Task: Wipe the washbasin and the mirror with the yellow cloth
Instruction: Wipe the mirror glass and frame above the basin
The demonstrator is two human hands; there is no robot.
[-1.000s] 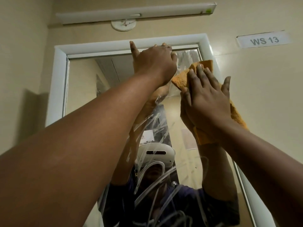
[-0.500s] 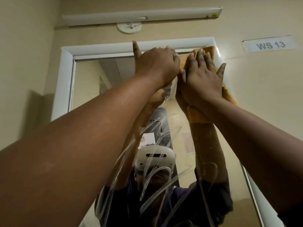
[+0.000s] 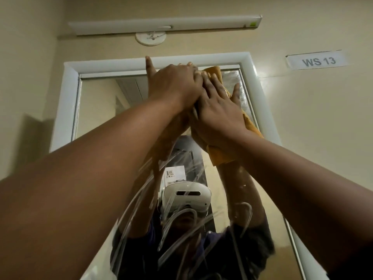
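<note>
moved: left hand (image 3: 173, 85) now overlaps right hand (image 3: 219, 110)
right: flat, pressing cloth (image 3: 222, 156) on mirror (image 3: 96, 106)
left: thumb up, fingertips hidden, grip unclear
cloth: mostly covered

Dim warm light — wide-angle distortion

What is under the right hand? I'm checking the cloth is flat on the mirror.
The yellow cloth lies under the right hand, against the mirror. The cloth's middle is covered, so flatness cannot be judged.
</note>
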